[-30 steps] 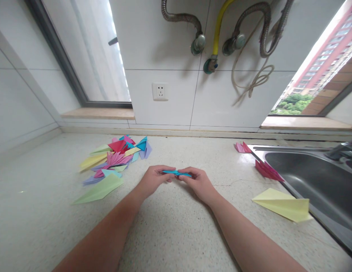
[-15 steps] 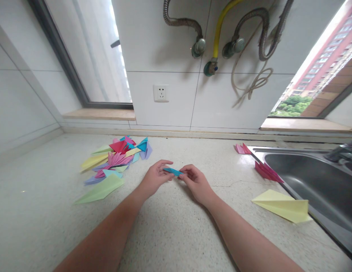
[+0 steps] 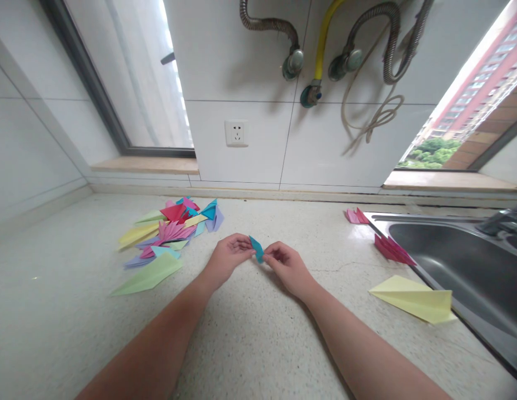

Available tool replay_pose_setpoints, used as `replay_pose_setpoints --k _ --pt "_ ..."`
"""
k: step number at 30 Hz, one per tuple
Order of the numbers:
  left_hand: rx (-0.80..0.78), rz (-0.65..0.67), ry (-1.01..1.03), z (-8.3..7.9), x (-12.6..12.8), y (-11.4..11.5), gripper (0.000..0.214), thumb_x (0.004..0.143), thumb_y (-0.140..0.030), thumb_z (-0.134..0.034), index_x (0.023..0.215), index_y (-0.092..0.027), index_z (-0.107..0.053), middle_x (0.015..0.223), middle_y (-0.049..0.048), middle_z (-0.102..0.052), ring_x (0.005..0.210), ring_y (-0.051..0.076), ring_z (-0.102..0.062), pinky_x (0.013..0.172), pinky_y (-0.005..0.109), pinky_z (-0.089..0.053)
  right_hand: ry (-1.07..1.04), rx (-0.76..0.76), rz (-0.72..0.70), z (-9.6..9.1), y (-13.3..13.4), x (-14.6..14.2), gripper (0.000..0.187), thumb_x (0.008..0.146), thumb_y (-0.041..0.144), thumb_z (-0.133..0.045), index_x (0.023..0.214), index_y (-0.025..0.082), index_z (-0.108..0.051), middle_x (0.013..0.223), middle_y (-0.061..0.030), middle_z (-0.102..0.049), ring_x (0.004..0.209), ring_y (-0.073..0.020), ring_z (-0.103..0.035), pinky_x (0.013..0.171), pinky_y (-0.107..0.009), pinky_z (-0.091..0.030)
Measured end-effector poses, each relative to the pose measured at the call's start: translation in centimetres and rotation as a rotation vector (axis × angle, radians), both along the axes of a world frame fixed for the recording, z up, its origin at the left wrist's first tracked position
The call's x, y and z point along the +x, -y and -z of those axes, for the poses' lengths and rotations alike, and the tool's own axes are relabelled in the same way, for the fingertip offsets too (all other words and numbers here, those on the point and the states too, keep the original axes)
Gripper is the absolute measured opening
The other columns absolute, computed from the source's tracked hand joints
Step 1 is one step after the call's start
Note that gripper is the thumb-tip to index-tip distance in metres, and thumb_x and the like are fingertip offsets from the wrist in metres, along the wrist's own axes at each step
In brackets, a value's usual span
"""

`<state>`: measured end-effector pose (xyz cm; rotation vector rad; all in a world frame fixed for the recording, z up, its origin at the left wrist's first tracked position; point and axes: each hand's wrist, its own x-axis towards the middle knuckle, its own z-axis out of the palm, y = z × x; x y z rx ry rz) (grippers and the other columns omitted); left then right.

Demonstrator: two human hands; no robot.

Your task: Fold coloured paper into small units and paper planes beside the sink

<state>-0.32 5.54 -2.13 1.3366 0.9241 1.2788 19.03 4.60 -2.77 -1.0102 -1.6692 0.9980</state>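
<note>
A small folded piece of blue paper (image 3: pixel 257 249) is held up between my two hands, just over the counter. My left hand (image 3: pixel 232 254) pinches its left side, thumb below and fingers behind. At its lower right edge, my right hand (image 3: pixel 284 263) grips it between thumb and fingertips. To the left lies a heap of colourful folded paper pieces (image 3: pixel 172 233), with a light green paper plane (image 3: pixel 150 274) at its near side. A pale yellow paper plane (image 3: pixel 414 300) rests on the right, close to the sink.
A steel sink (image 3: pixel 462 266) is set into the counter (image 3: pixel 258 344) at the right. Dark pink folded paper (image 3: pixel 392 250) and lighter pink paper (image 3: pixel 355 215) lie along its rim. Behind stands a tiled wall with a socket (image 3: pixel 236 133), valves and hoses.
The blue paper has turned from lying nearly level to a steeper tilt, showing a broader face. Both hands stay in almost the same place.
</note>
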Motion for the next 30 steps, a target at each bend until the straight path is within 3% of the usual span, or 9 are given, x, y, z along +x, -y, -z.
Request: replay_pose_setpoints --k 8,20,26,30 --pt "-0.039 0.072 0.008 -0.27 0.28 0.24 0.024 0.072 -0.026 -0.077 0.09 -0.015 -0.067 0.085 0.0049 -0.071 0.081 0.016 -0.066 0.08 0.032 -0.052 -0.09 -0.06 -0.072 -0.14 0.0 0.15 0.019 0.086 0.038 -0.062 0.085 0.02 -0.063 0.074 -0.001 -0.063 0.07 -0.0144 -0.057 0.068 -0.028 -0.045" --pt "-0.059 0.179 0.015 -0.01 0.6 0.25 0.024 0.072 -0.022 -0.077 0.091 -0.013 -0.067 0.088 0.0061 -0.072 0.084 0.017 -0.066 0.084 0.033 -0.051 -0.007 -0.02 -0.063 0.37 0.06 -0.08 0.017 0.087 0.037 -0.059 0.088 0.02 -0.06 0.075 -0.0005 -0.061 0.068 -0.0139 -0.054 0.066 -0.027 -0.043" --pt "-0.042 0.126 0.004 0.2 0.95 0.41 0.021 0.074 -0.022 -0.075 0.091 -0.014 -0.065 0.087 0.0047 -0.07 0.083 0.016 -0.066 0.082 0.033 -0.051 0.015 0.056 0.097 0.3 0.16 -0.3 0.013 0.083 0.03 -0.063 0.085 0.021 -0.054 0.069 0.0021 -0.055 0.063 -0.0129 -0.049 0.059 -0.026 -0.039" --pt "-0.074 0.103 0.003 0.27 0.95 0.55 0.021 0.075 -0.024 -0.074 0.091 -0.015 -0.063 0.084 0.0029 -0.068 0.077 0.016 -0.066 0.077 0.033 -0.053 0.074 0.153 0.155 -0.36 0.63 -0.44 0.006 0.082 0.024 -0.062 0.081 0.021 -0.057 0.073 -0.0004 -0.059 0.068 -0.0146 -0.055 0.065 -0.028 -0.044"
